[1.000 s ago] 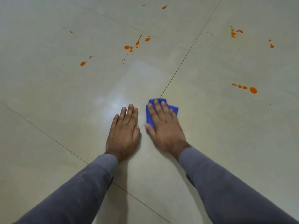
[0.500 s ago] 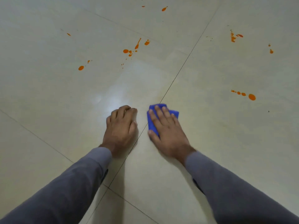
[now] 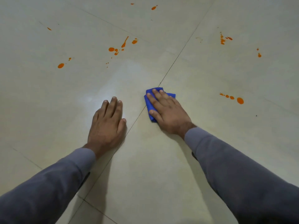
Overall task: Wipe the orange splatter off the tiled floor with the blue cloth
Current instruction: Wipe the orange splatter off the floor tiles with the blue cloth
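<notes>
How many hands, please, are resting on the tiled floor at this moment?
2: the left hand lies flat on the bare tile, and the right hand presses the blue cloth just across the grout line.

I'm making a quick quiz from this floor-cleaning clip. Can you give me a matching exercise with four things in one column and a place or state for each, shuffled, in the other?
Column 1
1. blue cloth
2. left hand
3. row of orange drops
4. long orange streak

Column 2
A. flat on the bare floor, holding nothing
B. pressed under the right hand
C. far from the person, beyond the left hand
D. on the tile to the right of the cloth

Pairs: 1-B, 2-A, 3-D, 4-C
</notes>
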